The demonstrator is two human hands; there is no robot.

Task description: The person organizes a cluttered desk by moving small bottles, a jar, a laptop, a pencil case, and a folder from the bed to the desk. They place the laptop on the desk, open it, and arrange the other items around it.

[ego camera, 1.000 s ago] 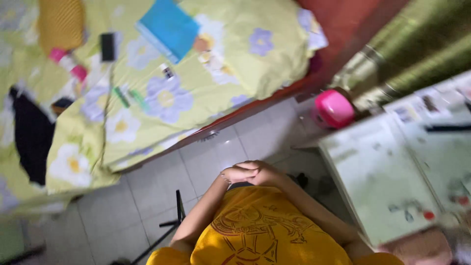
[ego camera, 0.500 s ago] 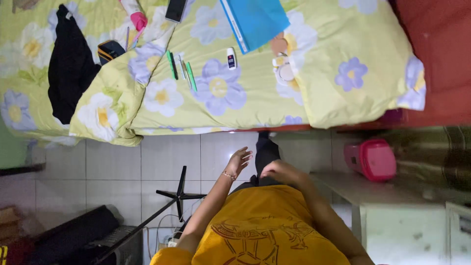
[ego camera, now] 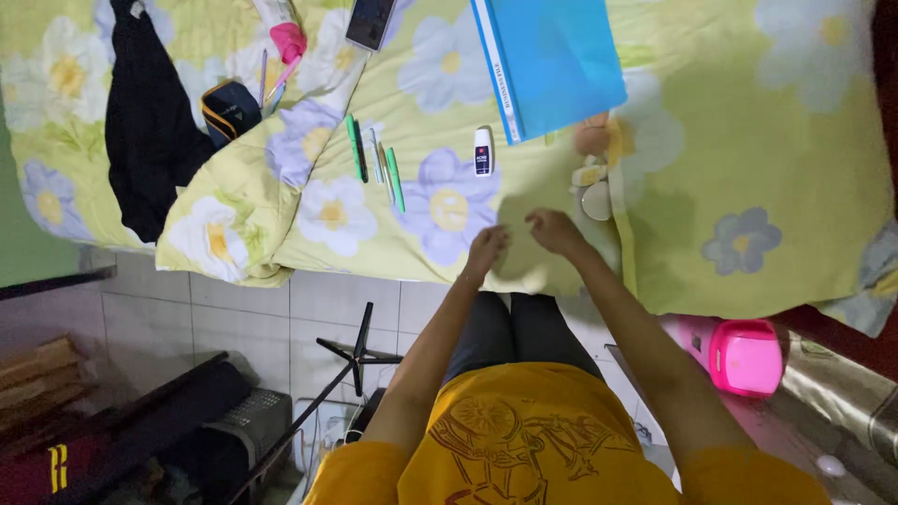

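View from above: a floral bedsheet (ego camera: 748, 122) covers the bed, carrying a black garment (ego camera: 140, 122), a blue folder (ego camera: 557, 61), a row of pens (ego camera: 374, 161), a small white bottle (ego camera: 483, 151) and a round compact (ego camera: 596, 199) just beside the right hand. Left hand (ego camera: 486, 251) and right hand (ego camera: 554, 231) rest near each other on the sheet's front edge, fingers loosely curled and gripping nothing visible, though a pinch of cloth cannot be ruled out. Any tug on the sheet here would likely roll the pens, bottle and compact toward the floor.
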